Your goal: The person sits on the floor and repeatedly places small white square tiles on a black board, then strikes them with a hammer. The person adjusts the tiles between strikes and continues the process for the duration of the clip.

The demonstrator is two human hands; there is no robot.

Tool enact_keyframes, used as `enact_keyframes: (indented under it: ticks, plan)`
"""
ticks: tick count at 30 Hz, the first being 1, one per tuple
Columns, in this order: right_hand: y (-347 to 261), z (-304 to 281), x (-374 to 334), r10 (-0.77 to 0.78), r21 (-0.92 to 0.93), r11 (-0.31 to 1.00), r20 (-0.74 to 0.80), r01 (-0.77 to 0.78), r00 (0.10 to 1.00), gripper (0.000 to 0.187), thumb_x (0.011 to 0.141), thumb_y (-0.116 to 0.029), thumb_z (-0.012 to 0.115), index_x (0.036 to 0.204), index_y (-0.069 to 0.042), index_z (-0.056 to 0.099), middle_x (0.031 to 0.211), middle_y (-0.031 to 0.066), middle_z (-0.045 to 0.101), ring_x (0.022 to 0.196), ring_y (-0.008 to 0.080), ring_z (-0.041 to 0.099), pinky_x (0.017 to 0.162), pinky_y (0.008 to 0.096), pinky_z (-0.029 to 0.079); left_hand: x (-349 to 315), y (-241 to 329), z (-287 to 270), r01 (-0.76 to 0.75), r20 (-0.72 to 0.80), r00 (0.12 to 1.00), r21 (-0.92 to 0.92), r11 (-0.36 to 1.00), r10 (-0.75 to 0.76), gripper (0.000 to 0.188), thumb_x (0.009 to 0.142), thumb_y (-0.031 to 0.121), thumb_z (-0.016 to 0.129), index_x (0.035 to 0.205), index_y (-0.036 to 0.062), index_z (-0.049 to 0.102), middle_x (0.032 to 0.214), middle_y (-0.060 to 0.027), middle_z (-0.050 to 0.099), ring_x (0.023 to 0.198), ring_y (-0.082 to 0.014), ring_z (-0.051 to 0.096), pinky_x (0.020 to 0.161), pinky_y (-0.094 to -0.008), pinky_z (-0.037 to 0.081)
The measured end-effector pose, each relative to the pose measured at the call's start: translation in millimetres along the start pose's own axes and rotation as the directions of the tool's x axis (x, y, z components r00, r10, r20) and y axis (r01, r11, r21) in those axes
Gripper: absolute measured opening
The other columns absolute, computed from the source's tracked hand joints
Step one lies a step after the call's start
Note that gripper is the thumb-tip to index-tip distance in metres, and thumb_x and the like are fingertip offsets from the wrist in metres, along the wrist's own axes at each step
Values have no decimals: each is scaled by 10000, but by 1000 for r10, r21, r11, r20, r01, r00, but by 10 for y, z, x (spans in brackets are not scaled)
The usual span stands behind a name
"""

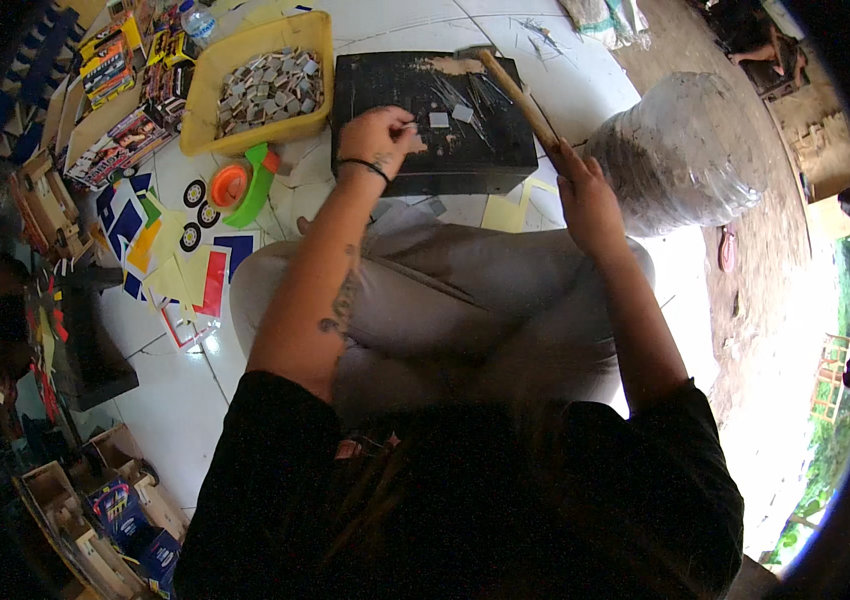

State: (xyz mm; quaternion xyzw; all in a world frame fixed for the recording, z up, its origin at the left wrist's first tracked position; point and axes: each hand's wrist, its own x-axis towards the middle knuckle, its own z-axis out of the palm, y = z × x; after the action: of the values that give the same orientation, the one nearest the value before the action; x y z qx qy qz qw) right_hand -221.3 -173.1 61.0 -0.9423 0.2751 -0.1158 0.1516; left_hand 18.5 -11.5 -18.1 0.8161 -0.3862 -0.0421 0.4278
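My right hand (590, 200) is wrapped round the wooden handle of a hammer (519, 95). The hammer's head is over the far right part of a low black box (375, 82) in front of my crossed legs. My left hand (375, 138) is closed in a pinch above the box's left side; what is between its fingertips is too small to make out. On the box, to the right of this hand, lie two small pale square pieces (439, 120). Thin metal nails or wires (475, 92) are scattered beside them.
Left of the box stands a yellow basin (195, 105) full of small square pieces. Nearby are a green and orange tape dispenser (252, 190), small black wheels (191, 237) and coloured sheets (210, 283). A plastic-wrapped bundle (685, 150) sits at the right. Wooden toy trucks (50, 205) line the left.
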Motion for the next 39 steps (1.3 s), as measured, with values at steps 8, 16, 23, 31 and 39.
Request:
enact_keyframes:
  ticks: [8,16,23,31,39]
  plan:
    - [-189,179,231,-251,-347,924,-223,164,942,402,809,-138,581,1200,-87,502,1039,210,537,1000,369,546,832,440,459,578,-149,-805,162,-365,927,597,786,85,461,739,365,670,1072,55,595,1076,-145,590,1032,-304,539,872,-428,439]
    - [-888,667,1141,-68,-398,896,316,198,946,181,737,-194,643,855,-61,673,904,147,662,864,288,651,736,377,529,329,249,146,-195,176,975,412,890,132,292,732,250,698,940,51,647,998,-130,612,950,-305,572,841,-387,461]
    - [-863,760,1220,-166,-355,903,231,242,959,137,723,-152,636,795,-40,671,842,156,667,770,294,662,682,355,532,9,236,-100,145,23,989,-161,976,-143,216,732,88,697,932,48,627,792,-89,648,717,-178,638,658,-295,500]
    - [-401,854,960,39,570,820,41,-56,998,118,747,-70,632,827,14,607,780,86,651,649,157,608,616,277,487,-70,216,88,-90,-100,991,-18,996,87,217,722,94,708,925,74,632,781,-88,647,697,-219,630,652,-313,498]
    - [-447,989,977,-67,740,672,33,21,997,122,838,-121,634,865,-5,606,756,22,626,685,68,562,607,218,454,-36,182,56,-81,19,997,56,995,80,146,713,174,727,800,74,666,756,-104,650,692,-240,631,645,-327,495]
